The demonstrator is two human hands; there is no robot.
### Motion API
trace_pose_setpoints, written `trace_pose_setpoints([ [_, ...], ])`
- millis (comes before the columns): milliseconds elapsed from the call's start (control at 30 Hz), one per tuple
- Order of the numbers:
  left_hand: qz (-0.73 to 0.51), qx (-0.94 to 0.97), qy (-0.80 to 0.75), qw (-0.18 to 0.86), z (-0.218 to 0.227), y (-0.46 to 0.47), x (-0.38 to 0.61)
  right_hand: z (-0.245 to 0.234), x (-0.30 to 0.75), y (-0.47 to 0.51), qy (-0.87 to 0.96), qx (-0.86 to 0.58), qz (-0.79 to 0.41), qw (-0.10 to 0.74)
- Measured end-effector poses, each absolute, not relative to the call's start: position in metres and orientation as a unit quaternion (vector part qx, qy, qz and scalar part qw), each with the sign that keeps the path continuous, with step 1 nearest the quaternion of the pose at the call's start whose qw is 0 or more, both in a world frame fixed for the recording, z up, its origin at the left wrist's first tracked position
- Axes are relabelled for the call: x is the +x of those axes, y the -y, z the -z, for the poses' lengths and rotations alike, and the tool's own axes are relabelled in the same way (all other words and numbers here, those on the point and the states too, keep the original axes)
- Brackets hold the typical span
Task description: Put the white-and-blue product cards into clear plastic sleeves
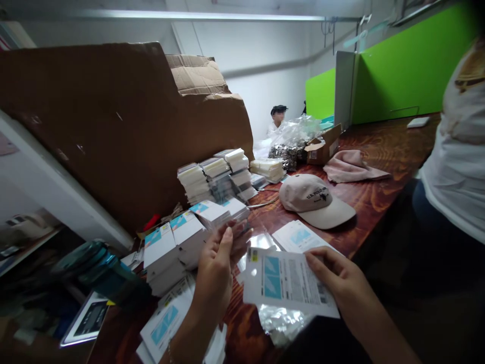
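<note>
My right hand (pixel 339 280) pinches the right edge of a white printed card (pixel 293 283) with a blue panel, a yellow mark and small text. My left hand (pixel 217 260) is raised to the left of that card, its thumb against bent fingers. Something thin and see-through shows at those fingers, too blurred to name. Below the held card lies crumpled shiny clear plastic (pixel 282 318). Just behind it rests a stack of similar cards (pixel 299 235). More loose cards (pixel 164 326) lie under my left forearm.
Stacked cards (pixel 174 247) and bundles of pale packets (pixel 195 182) line the left side, before a large cardboard sheet (pixel 113 126). A cap (pixel 308 197), a pink cloth (pixel 352 167) and a teal jug (pixel 106 273) are around. One person (pixel 454 146) stands at right; another is far back.
</note>
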State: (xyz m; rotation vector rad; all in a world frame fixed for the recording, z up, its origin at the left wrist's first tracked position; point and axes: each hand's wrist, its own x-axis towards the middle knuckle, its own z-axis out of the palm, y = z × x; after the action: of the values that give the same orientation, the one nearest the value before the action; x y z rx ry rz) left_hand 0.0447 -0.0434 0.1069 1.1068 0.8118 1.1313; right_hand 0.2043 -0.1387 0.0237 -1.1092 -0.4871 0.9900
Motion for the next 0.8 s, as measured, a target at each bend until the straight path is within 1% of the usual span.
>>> trace_pose_setpoints([
  [133, -0.454, 0.480, -0.338, 0.670, -0.100, 0.060, 0.053, -0.016, 0.200, 0.132, 0.148, -0.472, -0.385, 0.779],
  [200, -0.434, 0.483, -0.332, 0.684, -0.096, 0.064, 0.055, -0.014, 0.196, 0.132, 0.121, -0.468, -0.368, 0.795],
  [267, -0.439, 0.478, -0.328, 0.686, -0.097, 0.064, 0.055, -0.016, 0.194, 0.133, 0.121, -0.462, -0.373, 0.795],
  [400, -0.508, 0.460, -0.335, 0.647, -0.107, 0.057, 0.051, -0.025, 0.192, 0.136, 0.184, -0.448, -0.419, 0.768],
  [500, -0.524, 0.460, -0.340, 0.632, -0.109, 0.057, 0.049, -0.028, 0.190, 0.138, 0.197, -0.459, -0.420, 0.758],
  [567, -0.502, 0.473, -0.336, 0.641, -0.104, 0.062, 0.051, -0.029, 0.188, 0.139, 0.189, -0.463, -0.413, 0.761],
  [667, -0.433, 0.543, -0.322, 0.643, -0.091, 0.071, 0.056, -0.030, 0.183, 0.143, 0.184, -0.464, -0.420, 0.758],
  [800, -0.335, 0.700, -0.307, 0.551, -0.081, 0.079, 0.059, -0.034, 0.178, 0.147, 0.163, -0.473, -0.413, 0.761],
])
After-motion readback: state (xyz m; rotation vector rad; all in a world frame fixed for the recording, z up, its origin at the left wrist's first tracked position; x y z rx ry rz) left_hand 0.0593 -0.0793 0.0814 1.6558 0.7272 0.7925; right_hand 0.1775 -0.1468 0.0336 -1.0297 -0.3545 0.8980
